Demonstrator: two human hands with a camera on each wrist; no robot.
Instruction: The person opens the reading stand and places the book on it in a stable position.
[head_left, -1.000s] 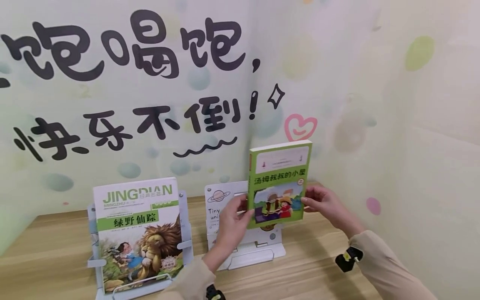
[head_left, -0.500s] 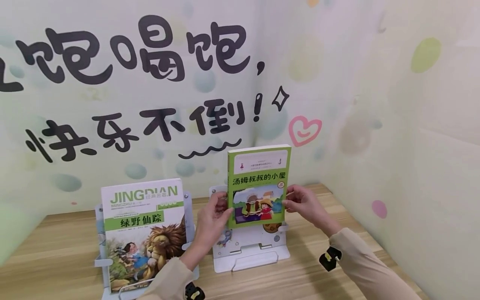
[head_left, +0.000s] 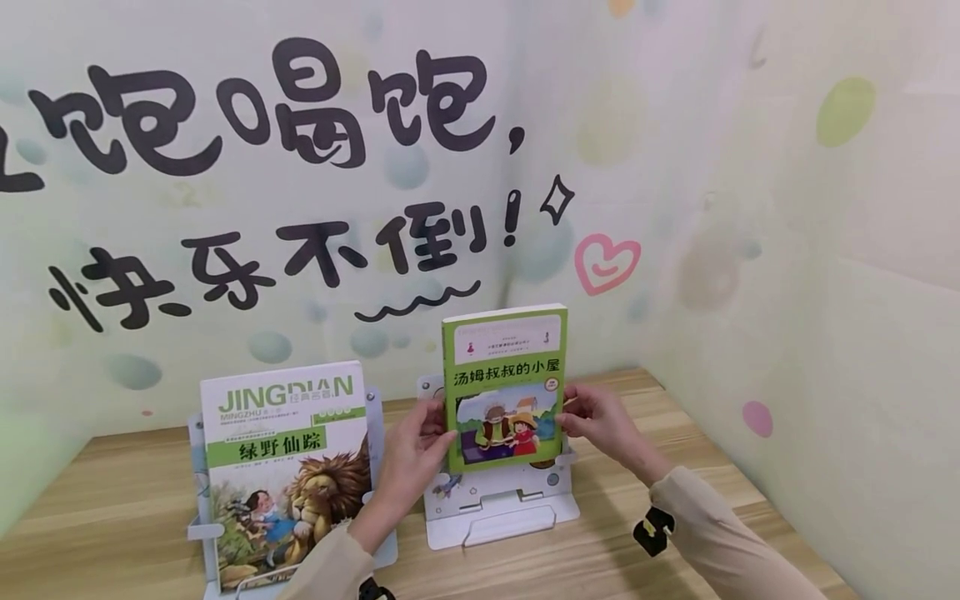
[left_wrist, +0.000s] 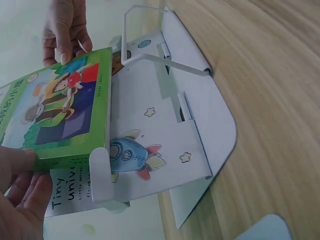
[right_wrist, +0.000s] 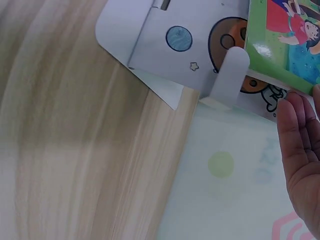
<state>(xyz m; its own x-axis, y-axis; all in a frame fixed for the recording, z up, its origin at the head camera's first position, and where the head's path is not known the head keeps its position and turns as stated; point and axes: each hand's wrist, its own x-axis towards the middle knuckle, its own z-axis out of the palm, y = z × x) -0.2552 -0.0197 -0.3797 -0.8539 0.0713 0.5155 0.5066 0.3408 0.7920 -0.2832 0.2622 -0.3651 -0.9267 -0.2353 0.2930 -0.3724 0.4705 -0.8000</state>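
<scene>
A green paperback book with a cartoon cover stands between my two hands. My left hand pinches its left edge, thumb on the front cover. At the right edge, my right hand grips it the same way. Directly behind the book is a white book stand printed with planets and a rocket. In the left wrist view, the book's lower edge sits above the stand's bottom ledge, near a side clip. The right wrist view shows another side clip beside the book's lower corner.
Left of my hands, a larger book with a lion cover rests in a similar stand. Both stands are on a wood-grain table. Behind rises a pale wall with black lettering and coloured dots.
Both hands have carried the green book left and then slightly down, bringing it in front of the white stand. The lion book stays in its stand.
</scene>
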